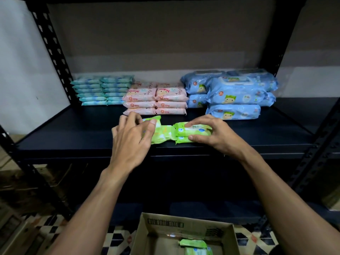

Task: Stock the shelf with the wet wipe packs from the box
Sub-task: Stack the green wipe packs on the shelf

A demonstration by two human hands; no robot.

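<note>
Across the middle of the frame ran a black shelf [73, 138], its back lined with blue packs [237, 94], pink packs [156, 100] and teal packs [103, 89]. At lower centre, a cardboard box [165, 225] held green packs [195, 247]. At the shelf's front, the left hand [130, 138] gripped one green pack [161, 135], and the right hand [213, 133] clasped a green stack of two [185, 134].

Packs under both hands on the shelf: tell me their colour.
Light green packs, clearest in the head view.
</note>
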